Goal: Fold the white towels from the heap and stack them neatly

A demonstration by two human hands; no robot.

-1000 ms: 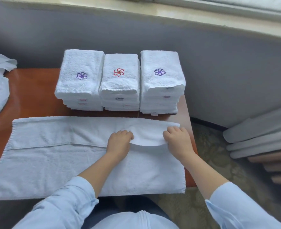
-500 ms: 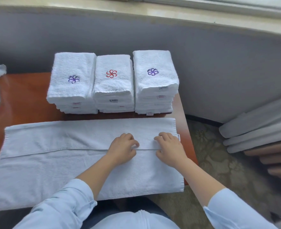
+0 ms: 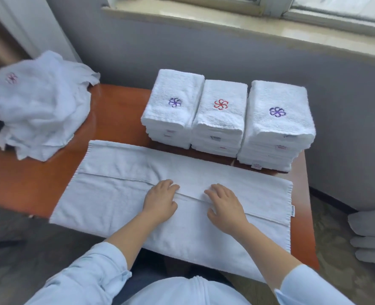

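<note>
White terry towel (image 3: 116,194), which we judge soft, light and limp, lies under our left hand (image 3: 160,201) and right hand (image 3: 224,205), both grips apart and pressing flat, so we'd pinch its corners.

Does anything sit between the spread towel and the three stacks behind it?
Nothing visible: only a bare strip of table separates the towel from the stacks. The left hand and right hand rest on the towel.

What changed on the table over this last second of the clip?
The far flap of the towel, pinched and arched up a second ago, now lies flat. The left hand and right hand have released their grip and press along its edge. The three folded stacks stayed put.
</note>
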